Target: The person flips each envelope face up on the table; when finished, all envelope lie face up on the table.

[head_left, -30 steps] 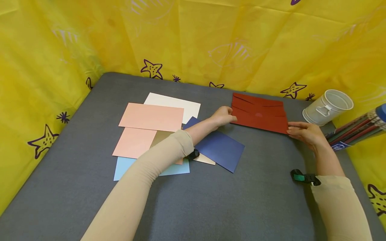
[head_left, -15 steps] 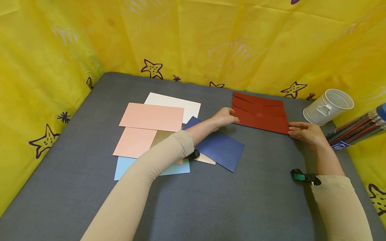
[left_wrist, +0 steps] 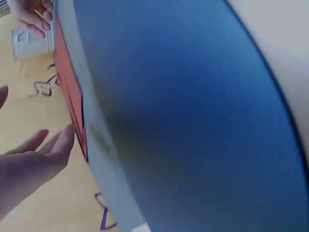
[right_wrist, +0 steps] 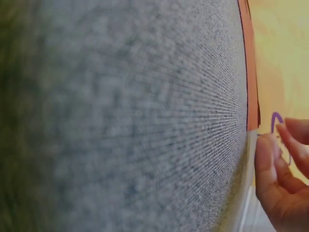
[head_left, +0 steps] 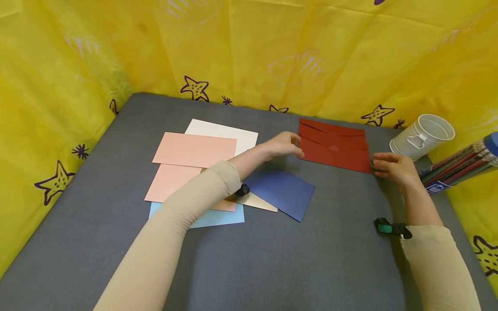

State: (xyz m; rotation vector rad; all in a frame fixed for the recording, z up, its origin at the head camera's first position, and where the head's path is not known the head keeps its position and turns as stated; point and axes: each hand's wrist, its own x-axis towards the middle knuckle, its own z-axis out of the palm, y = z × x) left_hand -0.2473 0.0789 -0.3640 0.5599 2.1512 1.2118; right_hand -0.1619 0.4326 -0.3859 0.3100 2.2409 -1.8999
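A stack of red envelopes (head_left: pixel 333 148) lies flat near the back right of the table, flaps up. Just off its left edge is my left hand (head_left: pixel 281 145), fingers loosely bent and holding nothing. My right hand (head_left: pixel 396 169) is beside the lower right corner, fingers relaxed, with a small gap to the paper. In the left wrist view the left hand (left_wrist: pixel 34 169) has its thumb and fingers apart near the red edge (left_wrist: pixel 72 92). The right wrist view has the right hand (right_wrist: pixel 282 183) close to the end of the red envelopes (right_wrist: pixel 250 82), nothing gripped.
Left of the red stack lie a blue envelope (head_left: pixel 284 193), pink envelopes (head_left: pixel 196 149), a white one (head_left: pixel 223 132), a light blue one (head_left: pixel 219 218) and a cream one (head_left: pixel 258 203), overlapping. A white metal bucket (head_left: pixel 422 136) and a pack of pencils (head_left: pixel 459 168) stand at the right.
My left hand has drawn slightly up and left, away from the red envelopes. The right hand has eased off their right corner. The red stack stays in place.
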